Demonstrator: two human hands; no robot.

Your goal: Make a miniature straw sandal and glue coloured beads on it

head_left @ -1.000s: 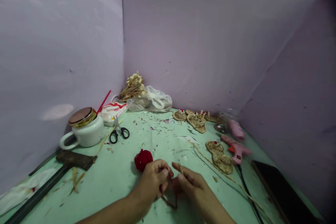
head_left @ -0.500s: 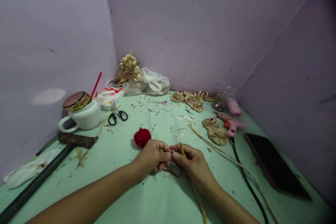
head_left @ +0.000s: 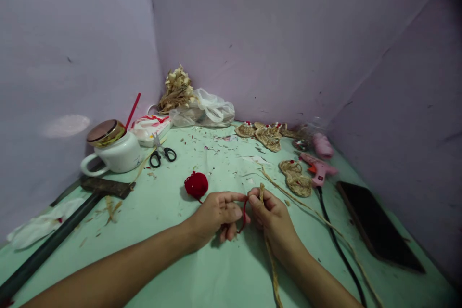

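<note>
My left hand [head_left: 216, 214] and my right hand [head_left: 271, 212] meet over the middle of the green table [head_left: 202, 269]. Thumb and forefinger of the left hand pinch a red yarn strand [head_left: 244, 214] that loops down between the hands. In the right hand's closed fingers is a braided straw cord [head_left: 270, 255], which trails back along my right forearm. A red yarn ball [head_left: 196, 185] lies just beyond the left hand.
At the left stand a white mug with a gold lid [head_left: 112, 151], black scissors [head_left: 162, 156] and a hammer [head_left: 65, 216]. Woven straw pieces [head_left: 296, 180], a pink glue gun [head_left: 318, 171] with its black cable, and a dark phone [head_left: 375, 224] lie at the right. Purple walls close in three sides.
The view dropped and shifted so the table fills more of it. My hands drew slightly apart and rose, and the red strand now hangs looped between them.
</note>
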